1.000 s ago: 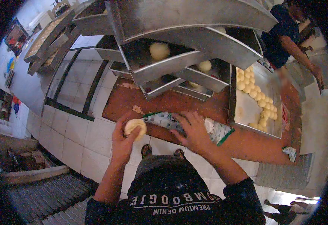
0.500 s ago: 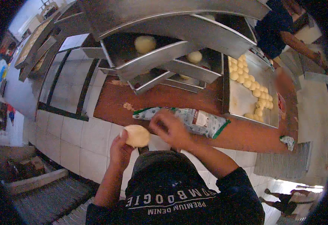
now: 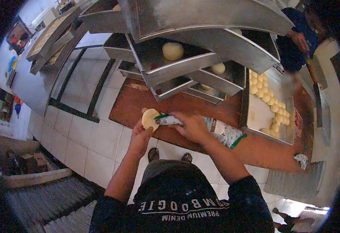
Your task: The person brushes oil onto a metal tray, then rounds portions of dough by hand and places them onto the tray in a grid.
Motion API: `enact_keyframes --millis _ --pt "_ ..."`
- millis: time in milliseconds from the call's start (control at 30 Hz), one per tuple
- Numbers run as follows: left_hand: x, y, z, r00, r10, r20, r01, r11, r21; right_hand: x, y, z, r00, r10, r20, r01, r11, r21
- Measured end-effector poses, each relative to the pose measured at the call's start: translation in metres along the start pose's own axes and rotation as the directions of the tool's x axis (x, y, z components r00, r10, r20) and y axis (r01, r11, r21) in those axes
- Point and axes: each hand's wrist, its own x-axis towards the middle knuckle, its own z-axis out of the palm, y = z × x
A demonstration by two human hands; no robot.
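Note:
My left hand (image 3: pixel 140 136) holds a flattened round of pale dough (image 3: pixel 149 117) just over the table's near edge. Wrapped around a white plastic filling bag (image 3: pixel 226 133) with green edges, my right hand (image 3: pixel 195 129) grips it close to its narrow end. That end lies against the right side of the dough round; whether any filling has come out is too small to tell. The bag's wide end stretches to the right along the brown tabletop (image 3: pixel 170 104).
Stacked metal trays (image 3: pixel 185 64) holding large dough balls overhang the table's far side. A metal tray (image 3: pixel 257 112) with several rows of small dough balls (image 3: pixel 271 100) stands to the right. Beyond it is another person (image 3: pixel 290 50). A crumpled wrapper (image 3: pixel 301 160) lies at the table's right end.
My right hand has closed on the bag and brought its narrow end to the dough. My left hand has moved up and right with the dough round. The whole view has shifted slightly.

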Motion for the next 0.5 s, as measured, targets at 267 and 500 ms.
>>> enact_keyframes --millis 267,500 --pt "0.015 -0.016 -0.016 0.998 0.017 0.066 -0.022 0.996 0.088 0.015 -0.002 0.003 0.991 -0.083 -0.101 0.082 0.997 -0.016" --pt "0.023 -0.012 -0.023 0.996 0.041 0.078 -0.047 0.996 0.08 0.03 0.01 0.02 0.979 -0.138 -0.147 0.118 0.983 -0.141"
